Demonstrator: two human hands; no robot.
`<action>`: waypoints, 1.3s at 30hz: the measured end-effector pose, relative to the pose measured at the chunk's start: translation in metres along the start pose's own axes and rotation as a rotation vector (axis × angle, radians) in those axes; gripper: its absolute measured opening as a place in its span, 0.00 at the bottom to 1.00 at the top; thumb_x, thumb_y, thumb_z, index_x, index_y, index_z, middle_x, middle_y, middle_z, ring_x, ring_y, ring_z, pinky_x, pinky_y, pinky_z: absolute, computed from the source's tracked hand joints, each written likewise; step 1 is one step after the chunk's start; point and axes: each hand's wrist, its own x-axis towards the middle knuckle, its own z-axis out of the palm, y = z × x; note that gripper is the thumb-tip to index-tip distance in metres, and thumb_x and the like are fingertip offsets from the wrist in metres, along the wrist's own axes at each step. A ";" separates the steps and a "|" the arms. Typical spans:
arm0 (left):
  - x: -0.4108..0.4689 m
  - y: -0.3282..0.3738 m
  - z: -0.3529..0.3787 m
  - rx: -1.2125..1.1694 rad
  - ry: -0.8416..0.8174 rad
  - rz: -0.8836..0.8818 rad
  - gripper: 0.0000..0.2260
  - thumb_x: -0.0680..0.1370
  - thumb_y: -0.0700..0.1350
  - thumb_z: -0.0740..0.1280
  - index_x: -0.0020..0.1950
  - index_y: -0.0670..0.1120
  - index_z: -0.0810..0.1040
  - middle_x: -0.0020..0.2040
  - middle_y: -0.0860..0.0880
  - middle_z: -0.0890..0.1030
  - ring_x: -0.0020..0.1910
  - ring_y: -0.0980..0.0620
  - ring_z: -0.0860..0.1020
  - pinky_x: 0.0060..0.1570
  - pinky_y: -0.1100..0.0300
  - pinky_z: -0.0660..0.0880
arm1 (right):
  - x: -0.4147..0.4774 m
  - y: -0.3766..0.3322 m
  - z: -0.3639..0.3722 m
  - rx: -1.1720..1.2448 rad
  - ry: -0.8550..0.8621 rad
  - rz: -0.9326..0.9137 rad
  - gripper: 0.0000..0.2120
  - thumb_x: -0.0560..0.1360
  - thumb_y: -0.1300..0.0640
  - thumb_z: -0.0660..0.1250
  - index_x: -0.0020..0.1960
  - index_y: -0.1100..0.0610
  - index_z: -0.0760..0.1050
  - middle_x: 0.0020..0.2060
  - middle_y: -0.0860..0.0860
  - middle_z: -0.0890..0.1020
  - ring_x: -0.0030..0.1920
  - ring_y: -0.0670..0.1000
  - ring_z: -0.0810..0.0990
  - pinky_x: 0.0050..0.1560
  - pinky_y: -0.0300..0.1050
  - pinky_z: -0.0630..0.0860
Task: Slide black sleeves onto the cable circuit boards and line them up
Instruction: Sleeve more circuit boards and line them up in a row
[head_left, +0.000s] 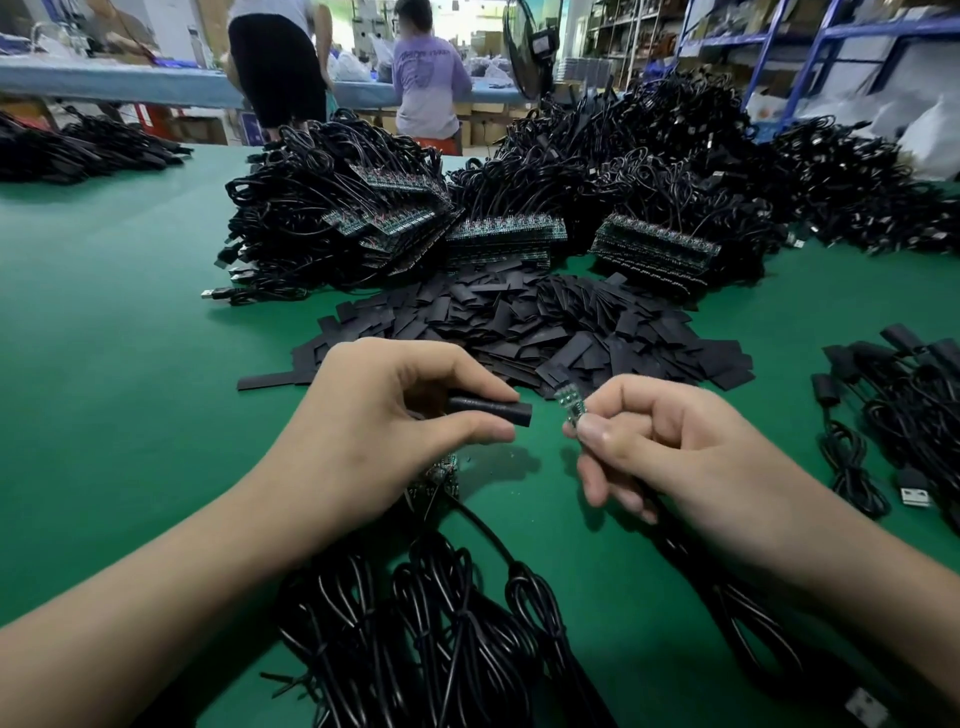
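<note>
The left hand (395, 415) pinched a black sleeve (491, 409) between thumb and fingers; the right hand (670, 447) pinched a small circuit board (570, 404) just beyond the sleeve's open end, not yet inside. Many bare boards (654, 249) waited past the fingertips on a green table (104, 322) in a workshop.
</note>
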 end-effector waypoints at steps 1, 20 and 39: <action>0.000 0.000 0.000 -0.002 -0.004 0.001 0.11 0.66 0.58 0.76 0.47 0.59 0.86 0.43 0.58 0.87 0.44 0.53 0.86 0.51 0.47 0.82 | -0.001 0.000 0.000 -0.011 -0.006 0.004 0.09 0.78 0.50 0.67 0.47 0.56 0.77 0.33 0.53 0.83 0.29 0.47 0.71 0.29 0.37 0.70; 0.000 0.007 -0.006 0.254 -0.149 0.271 0.09 0.70 0.48 0.78 0.50 0.51 0.87 0.43 0.61 0.85 0.45 0.64 0.83 0.49 0.71 0.76 | -0.002 -0.001 0.001 -0.019 -0.097 0.113 0.10 0.81 0.55 0.69 0.43 0.57 0.82 0.27 0.50 0.74 0.29 0.50 0.66 0.29 0.37 0.64; -0.001 0.009 -0.008 0.314 -0.183 0.350 0.10 0.72 0.49 0.78 0.52 0.50 0.87 0.45 0.59 0.85 0.46 0.64 0.83 0.49 0.62 0.79 | -0.002 -0.001 0.001 0.066 -0.130 0.157 0.10 0.75 0.52 0.69 0.44 0.58 0.82 0.27 0.51 0.76 0.27 0.46 0.67 0.28 0.36 0.67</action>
